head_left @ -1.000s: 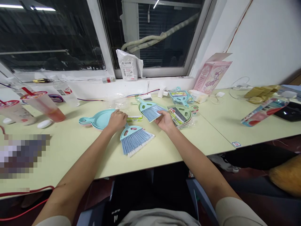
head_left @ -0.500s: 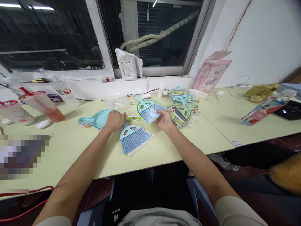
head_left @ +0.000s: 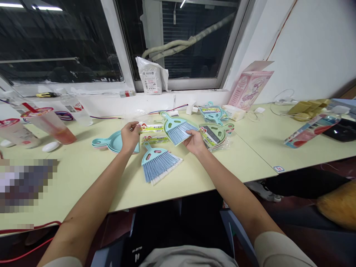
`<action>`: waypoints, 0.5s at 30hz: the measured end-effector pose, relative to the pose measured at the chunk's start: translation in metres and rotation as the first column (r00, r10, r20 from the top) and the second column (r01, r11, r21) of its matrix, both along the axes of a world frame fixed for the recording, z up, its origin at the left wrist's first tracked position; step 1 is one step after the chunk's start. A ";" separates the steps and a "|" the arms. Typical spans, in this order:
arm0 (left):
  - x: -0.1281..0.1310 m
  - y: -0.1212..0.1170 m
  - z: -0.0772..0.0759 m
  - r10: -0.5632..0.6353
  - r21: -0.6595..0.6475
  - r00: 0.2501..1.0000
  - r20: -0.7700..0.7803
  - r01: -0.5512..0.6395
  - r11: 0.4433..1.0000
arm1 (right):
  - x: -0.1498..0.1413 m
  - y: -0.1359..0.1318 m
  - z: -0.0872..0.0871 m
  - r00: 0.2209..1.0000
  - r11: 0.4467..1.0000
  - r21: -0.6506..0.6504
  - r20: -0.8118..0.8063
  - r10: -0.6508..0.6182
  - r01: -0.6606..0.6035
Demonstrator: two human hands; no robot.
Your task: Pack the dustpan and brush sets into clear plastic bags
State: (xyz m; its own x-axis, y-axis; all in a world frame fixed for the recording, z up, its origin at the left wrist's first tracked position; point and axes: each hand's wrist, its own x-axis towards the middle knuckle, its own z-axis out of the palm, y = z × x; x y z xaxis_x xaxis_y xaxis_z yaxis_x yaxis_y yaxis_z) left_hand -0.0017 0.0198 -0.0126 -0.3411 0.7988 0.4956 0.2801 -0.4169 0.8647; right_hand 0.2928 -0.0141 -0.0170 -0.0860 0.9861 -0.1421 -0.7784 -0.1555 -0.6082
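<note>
My left hand (head_left: 129, 135) pinches a printed paper label (head_left: 152, 128) and holds it just above the table, over a second label (head_left: 155, 139) lying flat. My right hand (head_left: 194, 142) grips the bristle end of a small teal brush (head_left: 176, 129), lifted a little off the table. Another teal brush with blue bristles (head_left: 158, 164) lies flat between my hands. A teal dustpan (head_left: 109, 141) rests just left of my left hand.
A packaged green brush set (head_left: 215, 135) lies right of my right hand, more teal sets (head_left: 213, 112) behind it. Drink cups (head_left: 51, 124) stand far left, a pink box (head_left: 250, 87) by the wall, a bottle (head_left: 313, 129) at right. Window sill runs along the back.
My left hand has left the table beside the flat brush's handle and risen toward the back, now holding a label. My right hand with its brush has barely moved.
</note>
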 end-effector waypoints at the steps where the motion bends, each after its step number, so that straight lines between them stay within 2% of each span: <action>1: 0.001 0.000 0.002 -0.015 -0.006 0.997 0.081 0.016 1.000 | 0.000 0.001 0.000 1.000 1.000 0.004 -0.003 -0.016 0.016; 3: 0.005 -0.002 0.007 -0.050 -0.003 0.966 0.255 0.053 0.999 | 0.000 0.002 -0.001 0.999 0.999 0.009 -0.011 -0.052 0.052; 7: 0.023 -0.014 0.015 -0.109 -0.011 0.846 0.522 0.135 0.991 | -0.003 0.003 -0.003 0.994 0.994 -0.006 -0.016 -0.111 0.111; 10: 0.045 -0.030 0.018 -0.159 -0.028 0.773 0.614 0.223 0.974 | -0.008 0.004 -0.007 0.996 0.996 -0.014 -0.019 -0.092 0.092; 15: 0.073 -0.058 0.022 -0.269 0.030 0.714 0.646 0.329 0.944 | -0.018 0.001 -0.012 0.999 0.999 -0.011 -0.028 -0.034 0.034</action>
State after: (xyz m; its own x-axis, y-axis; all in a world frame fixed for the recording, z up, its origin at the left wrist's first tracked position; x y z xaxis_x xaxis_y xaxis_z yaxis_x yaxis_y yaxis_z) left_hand 0.0711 -0.0379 0.0097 -0.2867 0.9407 0.1813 -0.4714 -0.3033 0.8281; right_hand 0.2745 -0.0130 -0.0286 -0.0569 0.9869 -0.1507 -0.8003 -0.1353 -0.5841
